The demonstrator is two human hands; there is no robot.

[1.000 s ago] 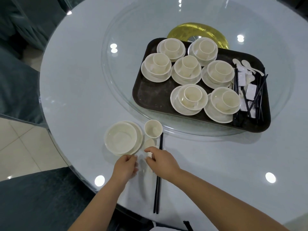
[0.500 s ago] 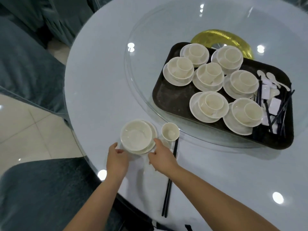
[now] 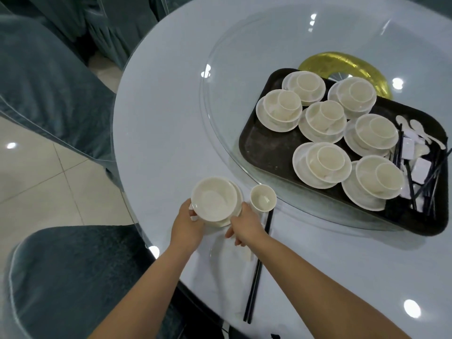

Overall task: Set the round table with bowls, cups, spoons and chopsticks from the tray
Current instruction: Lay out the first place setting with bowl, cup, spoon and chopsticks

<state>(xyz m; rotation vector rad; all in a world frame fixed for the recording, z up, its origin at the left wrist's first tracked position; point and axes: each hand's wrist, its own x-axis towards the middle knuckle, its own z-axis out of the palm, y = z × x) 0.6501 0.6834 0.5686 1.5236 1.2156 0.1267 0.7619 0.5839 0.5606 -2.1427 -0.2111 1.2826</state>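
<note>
My left hand (image 3: 187, 225) and right hand (image 3: 247, 225) grip the bowl (image 3: 213, 199) and its saucer at lower centre, squaring them beside the cup (image 3: 263, 198) and chopsticks (image 3: 259, 263); seven sets wait on the tray (image 3: 263, 152), upper right.

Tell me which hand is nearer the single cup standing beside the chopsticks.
Right. The right hand lies just below the cup, almost touching; the left hand is beyond the bowl, gripping its far rim.

We can't see the white ceramic spoon (image 3: 244, 253) clearly: right hand (image 3: 247, 226) covers its bowl end.
</note>
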